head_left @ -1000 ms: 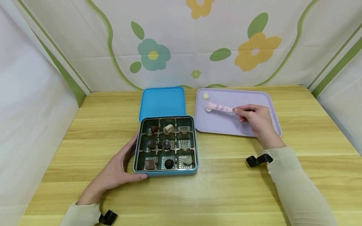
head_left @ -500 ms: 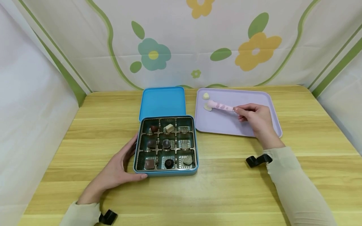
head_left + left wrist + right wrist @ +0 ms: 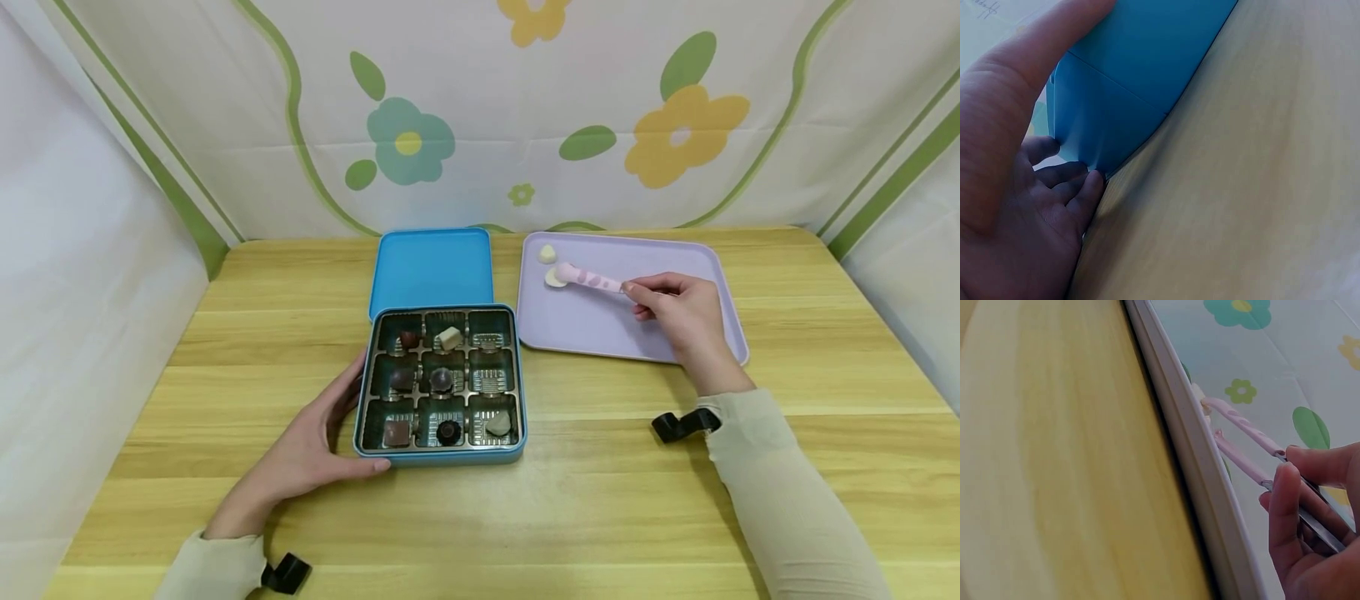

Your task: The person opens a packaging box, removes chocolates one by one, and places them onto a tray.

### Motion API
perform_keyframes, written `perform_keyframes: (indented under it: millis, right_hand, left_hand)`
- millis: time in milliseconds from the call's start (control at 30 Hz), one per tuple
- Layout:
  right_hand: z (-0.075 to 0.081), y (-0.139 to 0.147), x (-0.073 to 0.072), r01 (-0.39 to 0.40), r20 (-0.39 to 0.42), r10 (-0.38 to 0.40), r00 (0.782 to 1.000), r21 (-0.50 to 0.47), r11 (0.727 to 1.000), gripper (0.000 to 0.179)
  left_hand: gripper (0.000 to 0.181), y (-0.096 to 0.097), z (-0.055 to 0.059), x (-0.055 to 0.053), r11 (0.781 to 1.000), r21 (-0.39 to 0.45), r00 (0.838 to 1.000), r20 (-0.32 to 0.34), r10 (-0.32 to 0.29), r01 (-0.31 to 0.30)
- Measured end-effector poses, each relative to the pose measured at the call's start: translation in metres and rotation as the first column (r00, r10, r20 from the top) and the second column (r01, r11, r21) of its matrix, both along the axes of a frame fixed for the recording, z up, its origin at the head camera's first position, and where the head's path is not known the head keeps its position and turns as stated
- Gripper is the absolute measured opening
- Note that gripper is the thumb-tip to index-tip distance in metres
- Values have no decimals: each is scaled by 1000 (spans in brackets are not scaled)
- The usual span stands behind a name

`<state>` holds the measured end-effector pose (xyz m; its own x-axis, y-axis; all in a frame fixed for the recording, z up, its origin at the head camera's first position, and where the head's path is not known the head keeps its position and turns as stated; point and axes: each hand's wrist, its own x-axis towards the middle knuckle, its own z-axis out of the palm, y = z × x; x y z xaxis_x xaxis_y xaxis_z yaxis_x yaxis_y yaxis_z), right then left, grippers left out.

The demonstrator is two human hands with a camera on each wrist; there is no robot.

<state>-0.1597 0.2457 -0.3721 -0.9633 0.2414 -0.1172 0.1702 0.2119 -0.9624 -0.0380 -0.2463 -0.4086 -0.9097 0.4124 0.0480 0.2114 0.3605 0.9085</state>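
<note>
Tongs (image 3: pixel 592 280) pinched in right hand (image 3: pixel 678 312), thumb and fingers closed on the metal part. Pink ends point left over lilac tray (image 3: pixel 652 258); right wrist view shows them apart. Tips at near white piece (image 3: pixel 553 279), left side of tray; cannot tell if clamped or only touched. Far white piece (image 3: pixel 547 253) just behind it, by tray's rear left corner.

Left hand (image 3: pixel 303 454) holds blue box (image 3: pixel 450 458) at near left corner: thumb along front wall, fingers curving in with tips against left side, wide spread between.

Box on desk (image 3: pixel 570 508), left of tray, three-by-three insert (image 3: pixel 491 382). Rear row: red-brown piece (image 3: pixel 408 340) left, white block (image 3: pixel 450 337) middle. Middle row: dark piece (image 3: pixel 401 380) left, dark ball (image 3: pixel 441 380) centre. Front row: brown square (image 3: pixel 396 433) left, fluted piece (image 3: pixel 449 432) middle, greyish piece (image 3: pixel 498 423) right.

Lid (image 3: pixel 432 271) flat behind box; cannot tell if edge is under it. Flowered cloth (image 3: pixel 517 117) behind desk. Pale sleeves (image 3: pixel 787 492), black strap (image 3: pixel 686 425) at each wrist.
</note>
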Motion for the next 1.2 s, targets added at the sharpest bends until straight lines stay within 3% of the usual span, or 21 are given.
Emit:
perform_keyframes:
  millis: [233,467,833,1200]
  right_hand:
    - [-2,-3,-1,5,-18,-5,1000,10,1000,17]
    - [-2,-4,-1,-17,2,17,1000,103,995,24]
    - [1,-8,2,-50,13,49,999,97,994,24]
    - [6,-8,4,-10,-13,13,1000,168,986,38]
  left_hand:
    - [133,0,0,0,1000,-7,1000,6,4,-4]
    - [132,-1,0,0,1000,2,1000,12,-1,1]
    - [132,0,0,0,1000,-5,1000,16,4,-3]
    - [132,-1,-1,0,1000,2,1000,15,0,0]
